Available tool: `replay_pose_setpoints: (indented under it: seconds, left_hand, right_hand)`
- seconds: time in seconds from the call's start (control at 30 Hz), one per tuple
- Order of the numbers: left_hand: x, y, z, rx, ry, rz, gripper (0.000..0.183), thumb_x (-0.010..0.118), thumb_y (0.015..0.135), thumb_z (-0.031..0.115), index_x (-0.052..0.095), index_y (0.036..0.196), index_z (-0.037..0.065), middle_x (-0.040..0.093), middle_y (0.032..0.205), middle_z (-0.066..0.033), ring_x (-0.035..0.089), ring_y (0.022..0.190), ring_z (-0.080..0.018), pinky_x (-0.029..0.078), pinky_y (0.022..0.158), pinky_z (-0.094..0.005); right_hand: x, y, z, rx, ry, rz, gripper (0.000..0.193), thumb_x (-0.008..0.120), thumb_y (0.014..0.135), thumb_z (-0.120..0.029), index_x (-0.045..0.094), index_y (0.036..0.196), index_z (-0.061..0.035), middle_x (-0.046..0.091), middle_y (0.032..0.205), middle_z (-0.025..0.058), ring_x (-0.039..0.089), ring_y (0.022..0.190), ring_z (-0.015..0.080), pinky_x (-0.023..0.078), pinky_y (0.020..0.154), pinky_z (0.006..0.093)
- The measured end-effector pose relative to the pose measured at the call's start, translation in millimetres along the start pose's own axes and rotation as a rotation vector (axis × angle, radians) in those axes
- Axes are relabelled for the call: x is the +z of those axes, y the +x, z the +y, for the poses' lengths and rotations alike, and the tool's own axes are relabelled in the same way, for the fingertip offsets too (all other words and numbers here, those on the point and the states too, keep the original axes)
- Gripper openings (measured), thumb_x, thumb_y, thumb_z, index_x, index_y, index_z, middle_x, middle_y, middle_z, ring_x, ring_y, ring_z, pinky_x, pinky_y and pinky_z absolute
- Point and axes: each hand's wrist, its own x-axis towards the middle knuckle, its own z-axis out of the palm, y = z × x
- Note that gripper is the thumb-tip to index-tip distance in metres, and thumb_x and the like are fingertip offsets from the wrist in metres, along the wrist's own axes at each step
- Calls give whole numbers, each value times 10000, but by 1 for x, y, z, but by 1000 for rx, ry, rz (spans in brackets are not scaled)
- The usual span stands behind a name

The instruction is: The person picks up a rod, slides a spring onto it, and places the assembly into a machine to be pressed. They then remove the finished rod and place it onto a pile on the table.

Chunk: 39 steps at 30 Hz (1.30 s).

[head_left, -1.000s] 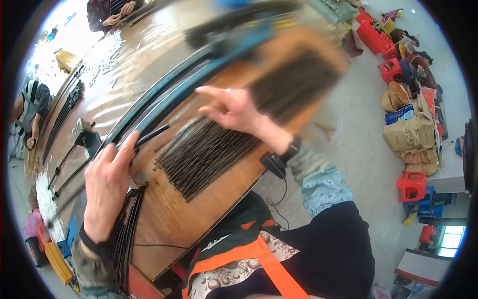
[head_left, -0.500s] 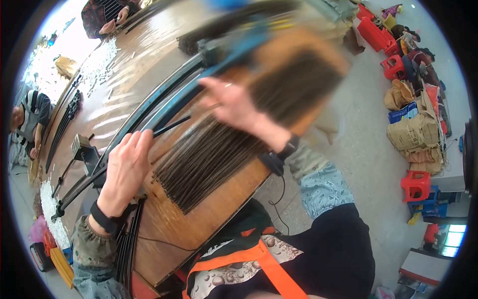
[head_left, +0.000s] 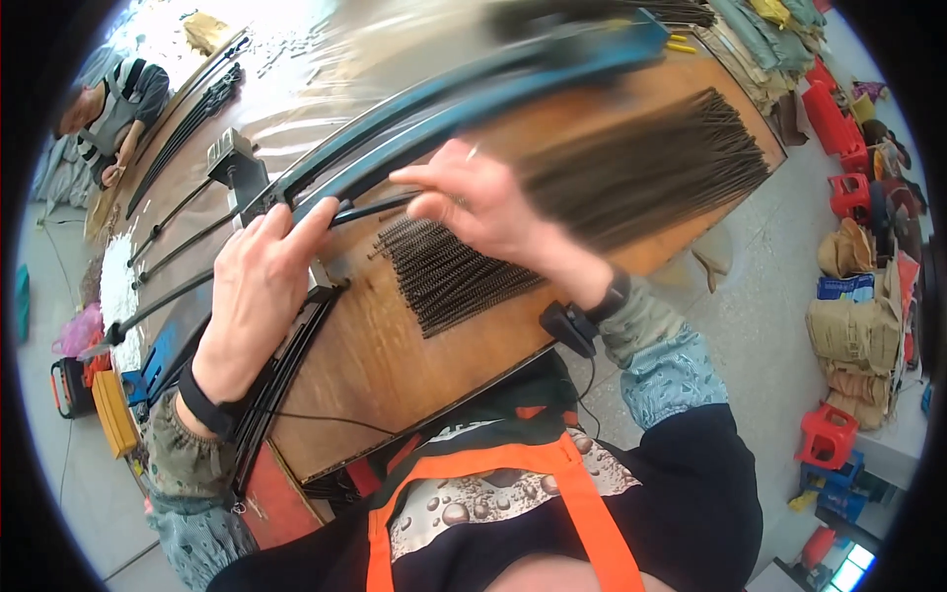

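Observation:
My left hand [head_left: 258, 286] is closed around a long thin black rod [head_left: 178, 296], which slants from a dark knob at lower left up to the right. The rod's other end reaches my right hand [head_left: 483, 207]. There the thumb and index finger come together on either side of it, with the other fingers curled. Whatever else the right hand pinches is blurred and partly hidden. Below and beside that hand lies a long bundle of thin, dark, spring-like coils [head_left: 459, 281] on a wooden board [head_left: 365, 385]; its far part is smeared.
A blue metal rail [head_left: 395, 153] runs along the board, with a grey clamp block [head_left: 235, 158] at its left. Black rods [head_left: 286, 380] lie under my left forearm. Across the table sits another person [head_left: 128, 109]. Red stools [head_left: 827, 434] and cardboard bags [head_left: 858, 326] stand right.
The whole view has shifted. My right hand has come to the end of the black rod, its fingers drawn closer together. My left hand keeps its hold on the rod.

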Motion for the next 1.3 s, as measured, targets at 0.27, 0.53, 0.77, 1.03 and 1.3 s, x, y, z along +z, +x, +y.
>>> replay_pose_setpoints:
  seconds: [0.27,0.53,0.77,1.03,1.3]
  left_hand:
    - [-8,-42,-9,-4,-21,111,536,600,748,-35,606,1264,108,489,733,-87,548,714,-254,472,646,-378]
    - [-1,-60,-18,-48,-69,125,450,614,798,-27,620,1233,88,529,771,-90,550,723,-261,479,655,-370]
    - [-22,-122,-92,-371,-102,371,272,625,905,46,636,1176,52,582,821,-107,571,718,-269,465,642,-348]
    - [-53,-164,-102,-512,-86,461,212,623,937,87,640,1139,24,583,806,-140,543,642,-258,449,603,-337]
    - [-32,-221,-110,-713,-105,391,220,630,940,110,640,1142,24,575,780,-141,531,613,-246,436,574,-340]
  right_hand:
    - [18,-4,1,-96,-72,-9,348,751,819,-306,708,1129,-154,581,665,-3,554,592,146,462,524,285]
    - [46,16,-13,-199,-93,-53,338,772,790,-270,696,1100,-158,588,666,10,571,606,161,468,526,290]
    - [62,31,13,163,-23,-190,197,690,885,-159,699,1071,-94,687,777,82,645,709,182,508,655,326]
    - [161,113,-24,186,317,-283,179,652,914,-163,704,1043,-50,717,838,86,644,742,112,514,700,289]
    - [192,126,-24,115,307,-424,138,702,865,-182,739,944,-75,713,815,68,623,741,151,521,699,314]
